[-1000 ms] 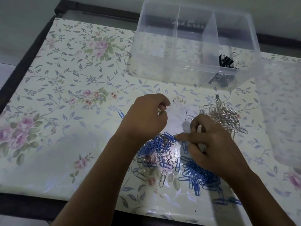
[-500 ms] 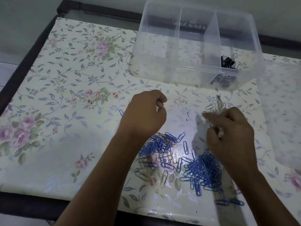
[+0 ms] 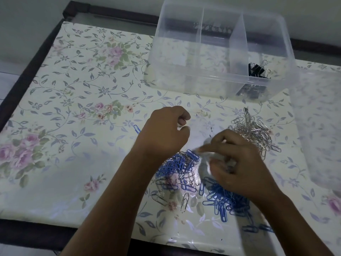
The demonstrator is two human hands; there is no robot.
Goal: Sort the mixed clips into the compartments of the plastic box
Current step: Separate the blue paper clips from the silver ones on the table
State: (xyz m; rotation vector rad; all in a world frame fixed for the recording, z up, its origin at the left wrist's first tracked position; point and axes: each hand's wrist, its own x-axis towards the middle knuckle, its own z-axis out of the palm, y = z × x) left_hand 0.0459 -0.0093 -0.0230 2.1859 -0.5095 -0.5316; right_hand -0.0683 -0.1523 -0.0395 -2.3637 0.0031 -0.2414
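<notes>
Head view: mixed paper clips (image 3: 180, 169) lay under both hands, well short of the plastic box (image 3: 184, 84). Left hand (image 3: 166, 132) was curled, contents unclear. Right hand (image 3: 238, 167) was blurred, so I couldn't tell its grip. Clips looked light, springy, slick and tangle-prone. Best to pinch one loop at the pile edge.

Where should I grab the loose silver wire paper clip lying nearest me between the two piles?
Probably pinch the silver wire paper clip across its long sides from straight above: it lies flat, apart from the others, pointing roughly away from you.
</notes>
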